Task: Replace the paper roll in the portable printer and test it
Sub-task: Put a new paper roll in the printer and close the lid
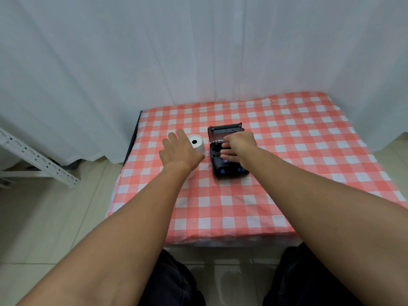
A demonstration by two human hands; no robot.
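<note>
Checked cloth (254,208) in red and white covers the low table where the person sits, dark-trousered knees (174,281) tucked under its near edge. Black, with blue buttons on its near face, the portable printer (227,167) sits a little past the table's centre, and its lid (225,131) is swung up and back toward twelve o'clock, leaving the paper bay uncovered. Over that bay lies the right hand (239,149), palm down, fingers spread loosely and pointing toward nine o'clock, their tips at the bay's left side; whether they pinch anything inside I cannot tell, since the hand itself covers the spot.

At nine o'clock from the printer, just beside it, the paper roll (197,145) stands on end, white, its dark core hole facing up. Flat and open, the left hand (180,152) hangs over the cloth, fingers apart and stretched toward eleven o'clock. It overlaps the roll's near-left side from where I stand, though contact is unclear and nothing is gripped.

Pale curtain (198,51) hangs behind the table at twelve o'clock. Off at nine o'clock, down on the tiled floor (44,217), a white perforated metal rail (39,159) slants.
</note>
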